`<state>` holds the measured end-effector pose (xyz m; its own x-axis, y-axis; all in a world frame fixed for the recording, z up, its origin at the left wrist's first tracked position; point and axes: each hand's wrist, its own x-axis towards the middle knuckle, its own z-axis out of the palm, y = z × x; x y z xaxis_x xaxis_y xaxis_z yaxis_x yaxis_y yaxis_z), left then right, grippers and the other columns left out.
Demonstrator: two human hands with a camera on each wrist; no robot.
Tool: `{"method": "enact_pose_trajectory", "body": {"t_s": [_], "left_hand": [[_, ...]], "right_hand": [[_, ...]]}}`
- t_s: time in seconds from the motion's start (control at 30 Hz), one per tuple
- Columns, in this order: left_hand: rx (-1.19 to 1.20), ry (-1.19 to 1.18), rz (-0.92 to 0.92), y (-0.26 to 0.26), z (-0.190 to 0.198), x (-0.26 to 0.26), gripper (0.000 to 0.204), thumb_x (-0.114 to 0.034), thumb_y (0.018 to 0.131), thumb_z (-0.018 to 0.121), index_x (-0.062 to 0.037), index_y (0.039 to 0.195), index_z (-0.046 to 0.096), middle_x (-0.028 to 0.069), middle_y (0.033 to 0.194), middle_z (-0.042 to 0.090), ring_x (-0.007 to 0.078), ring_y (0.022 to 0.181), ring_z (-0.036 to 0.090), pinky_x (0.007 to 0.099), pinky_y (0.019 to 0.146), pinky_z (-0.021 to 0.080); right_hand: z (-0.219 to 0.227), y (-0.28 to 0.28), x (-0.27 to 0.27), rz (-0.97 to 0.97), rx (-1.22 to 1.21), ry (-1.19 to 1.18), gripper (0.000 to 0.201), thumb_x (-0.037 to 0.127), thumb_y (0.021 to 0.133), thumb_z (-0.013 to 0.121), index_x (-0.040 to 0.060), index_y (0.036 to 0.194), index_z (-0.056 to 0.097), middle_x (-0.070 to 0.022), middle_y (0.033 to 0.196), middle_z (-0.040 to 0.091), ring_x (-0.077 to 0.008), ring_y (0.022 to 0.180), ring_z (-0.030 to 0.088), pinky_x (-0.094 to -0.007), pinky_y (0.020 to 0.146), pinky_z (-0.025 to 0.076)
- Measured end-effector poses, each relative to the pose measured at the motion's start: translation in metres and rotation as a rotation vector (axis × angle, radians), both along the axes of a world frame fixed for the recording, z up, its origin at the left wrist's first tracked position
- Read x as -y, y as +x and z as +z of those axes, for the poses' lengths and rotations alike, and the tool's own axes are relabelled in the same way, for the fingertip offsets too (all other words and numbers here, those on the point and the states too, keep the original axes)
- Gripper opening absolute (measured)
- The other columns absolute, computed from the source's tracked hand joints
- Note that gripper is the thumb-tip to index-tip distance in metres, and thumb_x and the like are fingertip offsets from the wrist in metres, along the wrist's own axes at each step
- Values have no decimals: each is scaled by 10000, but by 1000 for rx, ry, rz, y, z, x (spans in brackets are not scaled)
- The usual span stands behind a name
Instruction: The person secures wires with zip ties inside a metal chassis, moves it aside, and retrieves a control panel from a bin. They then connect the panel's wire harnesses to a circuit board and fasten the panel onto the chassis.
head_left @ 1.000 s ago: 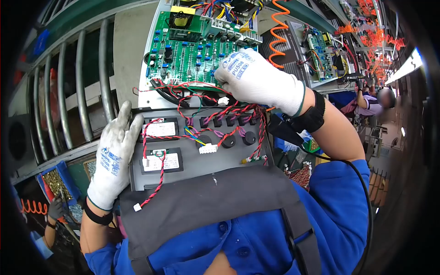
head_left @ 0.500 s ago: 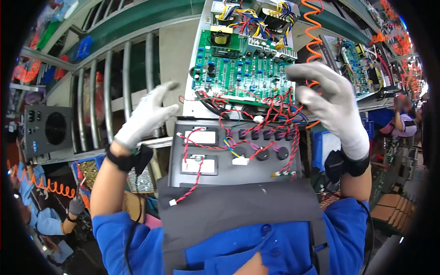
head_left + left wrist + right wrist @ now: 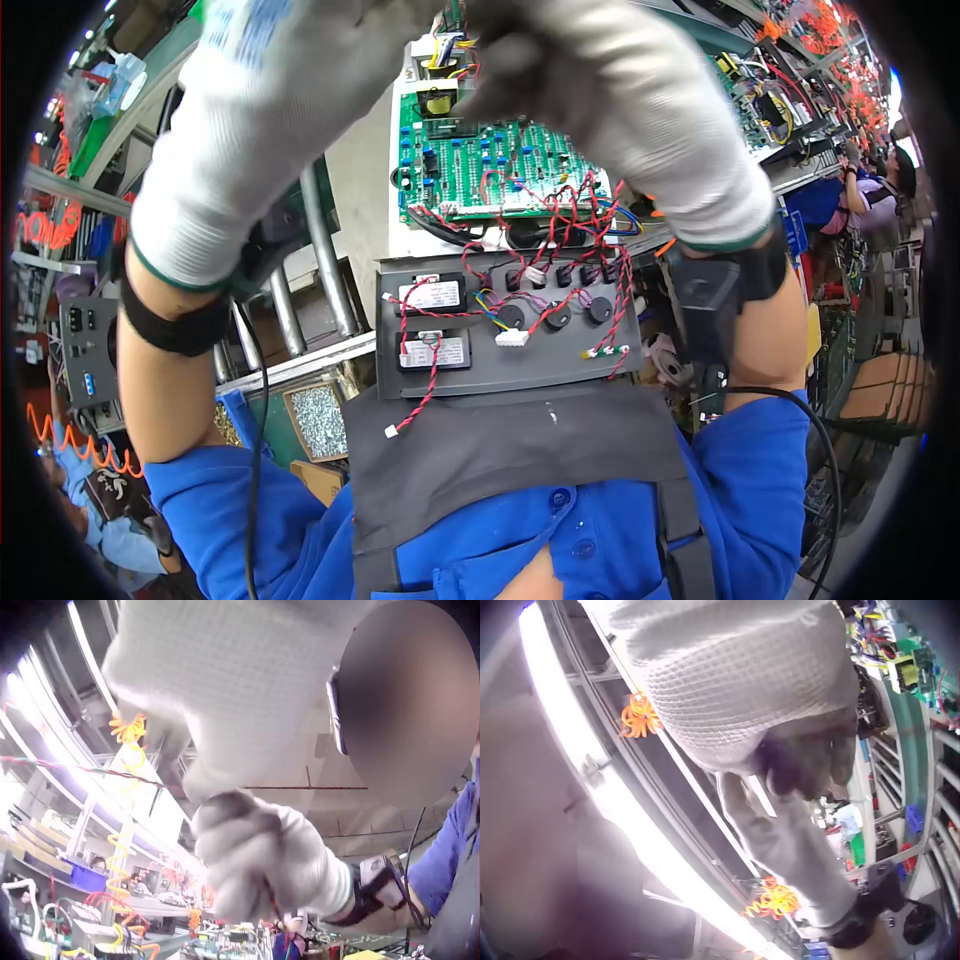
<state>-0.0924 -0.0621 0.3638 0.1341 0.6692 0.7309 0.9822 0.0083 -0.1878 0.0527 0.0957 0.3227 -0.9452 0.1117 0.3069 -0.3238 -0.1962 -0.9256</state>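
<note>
Both white-gloved hands are raised close in front of the head camera, fingertips dark and blurred at the top. My left hand (image 3: 275, 90) and right hand (image 3: 630, 95) come together there. In the left wrist view, a thin twisted red-and-dark wire (image 3: 90, 770) runs into the fingers of the near hand. The right hand's fingers are curled, with a wire end (image 3: 271, 896) hanging below them. Beneath the hands lies a green circuit board (image 3: 460, 185) with red twisted leads. Closer to the body, a grey panel (image 3: 510, 375) carries black modules, round parts and a white connector (image 3: 512, 339).
Metal rollers (image 3: 328, 255) lie left of the board. A similar open unit (image 3: 770, 105) stands on the right. A tray of small metal parts (image 3: 318, 422) sits at lower left. Another person (image 3: 875, 205) is at far right. An orange coiled hose (image 3: 118, 859) hangs nearby.
Right hand first worked at the board's edge while the left rested by the panel. Both then lifted away and rose together toward the head camera. The panel stays below.
</note>
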Motion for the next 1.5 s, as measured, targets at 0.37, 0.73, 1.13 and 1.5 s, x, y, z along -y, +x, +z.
{"method": "enact_pose_trajectory", "body": {"t_s": [0.37, 0.73, 1.13, 1.5], "left_hand": [[387, -564, 210, 72, -135, 21, 175, -254, 742, 742, -86, 781, 714, 93, 987, 633, 288, 945, 587, 424, 830, 432], [60, -518, 304, 64, -136, 38, 219, -262, 697, 726, -97, 840, 733, 163, 1164, 602, 318, 1219, 506, 494, 1084, 330], [203, -415, 241, 91, -159, 25, 159, -191, 679, 764, -122, 815, 721, 136, 1228, 582, 313, 1229, 492, 557, 1055, 318], [-351, -666, 577, 39, -142, 73, 245, -183, 789, 621, -94, 985, 738, 63, 1370, 549, 309, 1335, 424, 464, 1122, 317]], "right_hand": [[43, 68, -80, -428, -126, -221, 233, 231, 1002, 532, 8, 1043, 586, -17, 788, 611, -96, 579, 558, -308, 666, 539], [28, 66, -79, -408, -33, -240, 262, 234, 1000, 536, -9, 1090, 573, 22, 735, 542, -60, 518, 455, -256, 589, 476], [4, 50, -77, -226, -101, -127, 294, 247, 1006, 518, -26, 1081, 595, 10, 766, 583, -80, 551, 501, -285, 639, 501], [5, 49, -74, -228, -39, -75, 284, 249, 1007, 520, -3, 1080, 628, 8, 753, 648, -78, 542, 550, -293, 632, 506]]}}
